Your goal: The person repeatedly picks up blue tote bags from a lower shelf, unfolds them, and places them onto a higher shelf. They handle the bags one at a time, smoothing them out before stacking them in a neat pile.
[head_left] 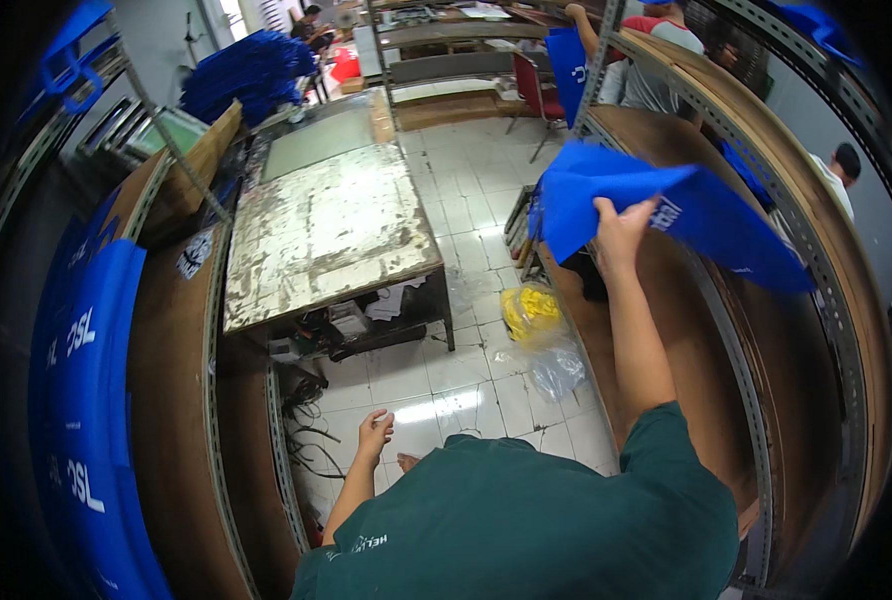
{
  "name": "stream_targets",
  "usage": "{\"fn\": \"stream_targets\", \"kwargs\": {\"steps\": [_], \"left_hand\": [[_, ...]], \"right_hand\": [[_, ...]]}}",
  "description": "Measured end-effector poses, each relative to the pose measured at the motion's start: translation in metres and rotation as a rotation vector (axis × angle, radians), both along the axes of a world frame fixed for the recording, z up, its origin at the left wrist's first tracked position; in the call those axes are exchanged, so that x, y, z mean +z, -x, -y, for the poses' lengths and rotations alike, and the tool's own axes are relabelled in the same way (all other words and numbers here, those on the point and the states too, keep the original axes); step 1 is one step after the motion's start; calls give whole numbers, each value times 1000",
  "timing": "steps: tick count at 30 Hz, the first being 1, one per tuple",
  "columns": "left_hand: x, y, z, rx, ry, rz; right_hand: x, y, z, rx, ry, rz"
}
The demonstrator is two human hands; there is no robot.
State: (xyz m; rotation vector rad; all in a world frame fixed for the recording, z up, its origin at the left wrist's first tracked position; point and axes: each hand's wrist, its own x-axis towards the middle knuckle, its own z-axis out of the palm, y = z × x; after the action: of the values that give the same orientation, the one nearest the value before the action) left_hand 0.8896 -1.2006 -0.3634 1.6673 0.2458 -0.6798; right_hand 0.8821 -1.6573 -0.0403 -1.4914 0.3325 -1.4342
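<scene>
our right hand [621,228] pinched one blue bag [666,215] above the shelf [766,330] (not yet laid down); left hand [374,432] hung spread, empty.

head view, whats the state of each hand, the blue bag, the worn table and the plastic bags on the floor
right hand: raised, gripping the blue bag
blue bag: held up, crumpled, over the right shelf
left hand: hanging low, holding nothing
worn table: top scuffed and peeling
yellow plastic bag: on the floor, bunched
clear plastic bag: crumpled on the floor
</scene>
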Motion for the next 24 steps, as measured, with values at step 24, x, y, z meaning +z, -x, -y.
{"fn": "stream_targets", "kwargs": {"steps": [24], "left_hand": [[62,-205,-132,205,55,398]], "right_hand": [[252,-149,-256,982,1491,-1055]]}}
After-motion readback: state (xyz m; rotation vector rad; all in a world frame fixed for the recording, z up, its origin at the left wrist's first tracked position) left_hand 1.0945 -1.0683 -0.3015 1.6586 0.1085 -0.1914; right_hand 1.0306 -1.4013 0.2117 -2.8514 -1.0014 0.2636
